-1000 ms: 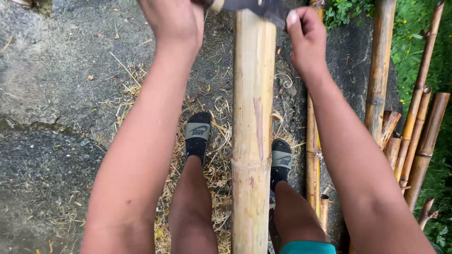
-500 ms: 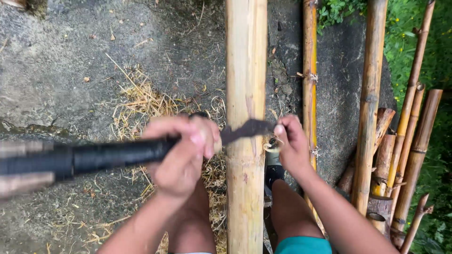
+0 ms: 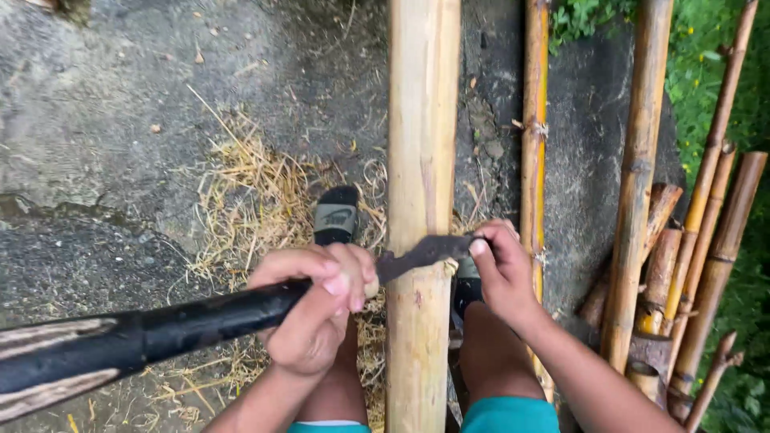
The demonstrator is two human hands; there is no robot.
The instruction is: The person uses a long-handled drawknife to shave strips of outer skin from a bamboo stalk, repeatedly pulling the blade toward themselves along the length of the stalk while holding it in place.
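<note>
A thick, pale yellow bamboo pole runs straight up the middle of the view, passing between the person's knees and over their two dark slip-on sandals. The left hand is wrapped tightly around the long black handle of a curved, dark metal scraping blade, and the right hand pinches the far tip of that blade with thumb and fingers closed on it. The blade lies crosswise on the pole, its edge touching the surface. Just below the blade a small curl of shaving clings to the pole, and the stretch above it looks smooth and light, with a few faint streaks left. Judging from this, the scraping of the skin seems well under way on the upper stretch, while the part nearest the body, which shows a few reddish flecks, looks less worked. Dry straw-coloured shavings lie scattered on the grey concrete ground to the left. To the right, several thinner brown and orange bamboo poles lean beside green grass, apparently untouched.
</note>
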